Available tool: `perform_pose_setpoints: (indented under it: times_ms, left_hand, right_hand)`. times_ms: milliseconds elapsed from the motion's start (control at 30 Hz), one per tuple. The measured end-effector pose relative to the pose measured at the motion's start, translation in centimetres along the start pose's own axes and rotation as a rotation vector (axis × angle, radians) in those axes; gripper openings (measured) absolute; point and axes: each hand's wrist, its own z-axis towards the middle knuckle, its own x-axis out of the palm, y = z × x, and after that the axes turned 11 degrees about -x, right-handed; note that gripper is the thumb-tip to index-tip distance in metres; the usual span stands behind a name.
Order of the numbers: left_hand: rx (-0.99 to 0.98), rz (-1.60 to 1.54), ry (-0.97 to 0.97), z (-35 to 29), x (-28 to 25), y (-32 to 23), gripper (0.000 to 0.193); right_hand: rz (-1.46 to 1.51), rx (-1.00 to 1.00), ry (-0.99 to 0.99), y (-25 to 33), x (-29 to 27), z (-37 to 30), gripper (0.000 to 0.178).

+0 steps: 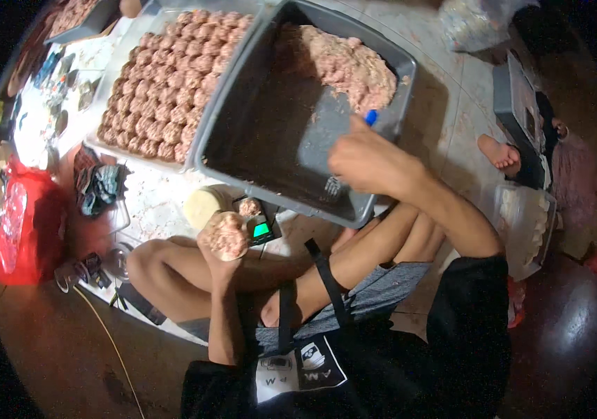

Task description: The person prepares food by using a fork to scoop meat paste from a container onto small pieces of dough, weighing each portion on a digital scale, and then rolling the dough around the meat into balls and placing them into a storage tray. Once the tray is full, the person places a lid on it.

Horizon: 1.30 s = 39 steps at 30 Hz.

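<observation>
My left hand is wrapped round a small cup heaped with pinkish minced meat, held up over my crossed legs. Above the right side of a deep grey tub, my right hand is closed on a blue-ended tool; the rest of it is hidden. A large mound of minced meat fills the tub's far right part, just beyond that hand. Beside the cup, a small digital scale with a lit green display carries a meatball. A pale yellow round container stands next to it.
Left of the tub, a clear tray holds rows of meatballs. A red plastic bag and crumpled dark cloth lie at left. At right are a clear box with pale pieces and another person's foot.
</observation>
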Motion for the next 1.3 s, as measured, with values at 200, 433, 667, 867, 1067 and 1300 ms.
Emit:
perform_pose_setpoints:
  times_ms: [200,433,667,867,1067,1300]
  left_hand:
    - [0.029,-0.331,0.112,-0.6,3.4,-5.2,0.022]
    - [0.153,-0.181,0.094,-0.7,2.3,-4.2,0.03]
    - [0.182,-0.495,-0.032,-1.0,1.5,-5.4,0.031]
    - [0.256,-0.421,0.04,-1.5,1.8,-7.2,0.032]
    - [0.151,-0.283,0.066,-2.1,1.5,-6.1,0.032]
    - [0.157,-0.419,0.06,-2.0,2.1,-7.2,0.05]
  right_hand:
    - [0.211,-0.018,-0.446,6.8,-8.6,-3.4,0.013]
    - [0.309,0.156,-0.582,13.8,-6.6,0.0,0.014]
    - [0.464,0.401,-0.863,18.0,-5.7,1.9,0.016]
    - [1.184,0.427,-1.121,19.3,7.7,3.6,0.017]
    - [0.452,0.257,-0.936,18.4,1.3,3.7,0.016]
    - [0.428,0.3,-0.888,20.4,0.2,2.6,0.007]
